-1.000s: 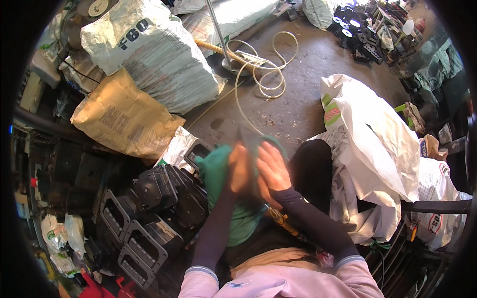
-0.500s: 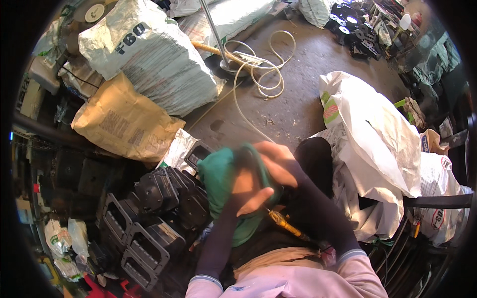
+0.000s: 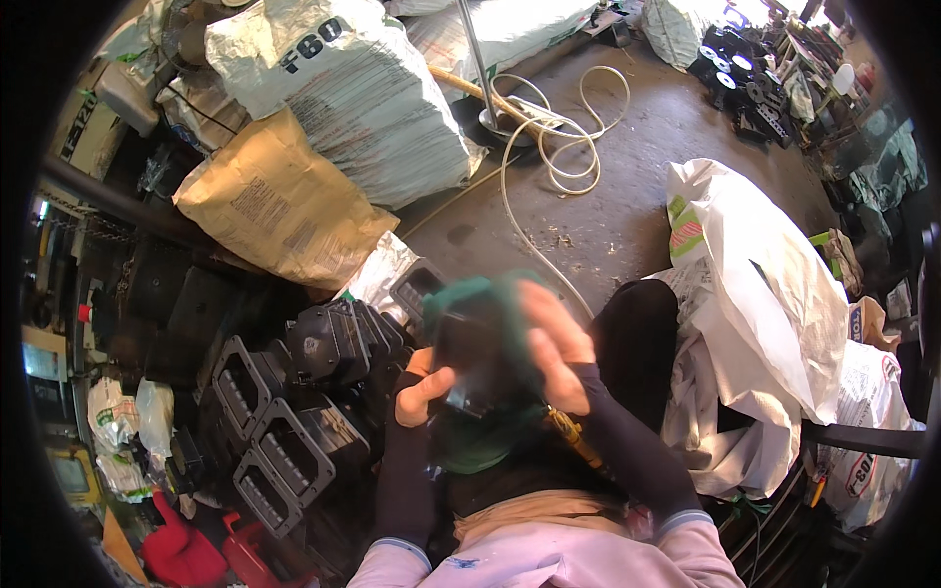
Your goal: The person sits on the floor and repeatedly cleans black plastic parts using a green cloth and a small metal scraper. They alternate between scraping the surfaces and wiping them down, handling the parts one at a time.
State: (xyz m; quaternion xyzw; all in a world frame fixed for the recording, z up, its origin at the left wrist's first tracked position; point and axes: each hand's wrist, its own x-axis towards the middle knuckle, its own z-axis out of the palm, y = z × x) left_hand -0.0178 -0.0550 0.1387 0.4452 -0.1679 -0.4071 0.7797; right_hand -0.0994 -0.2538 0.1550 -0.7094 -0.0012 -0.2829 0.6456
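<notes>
In front of my lap, my left hand grips the near left side of a dark, glossy, box-like part, thumb on top. A green cloth hangs around and below this part. My right hand, smeared by motion, is closed on the cloth at the part's right side. Several black plastic housings with rectangular openings are stacked to the left of my left hand. A slim yellow tool lies by my lap under my right forearm.
A brown paper sack and a large white sack stand at the far left. White sacking lies on the right. A pale hose coils over the floor. Red gloves lie at the lower left.
My hands have moved apart, and the dark part now shows between them. The right hand has shifted along the cloth. The whole view has swung slightly left.
</notes>
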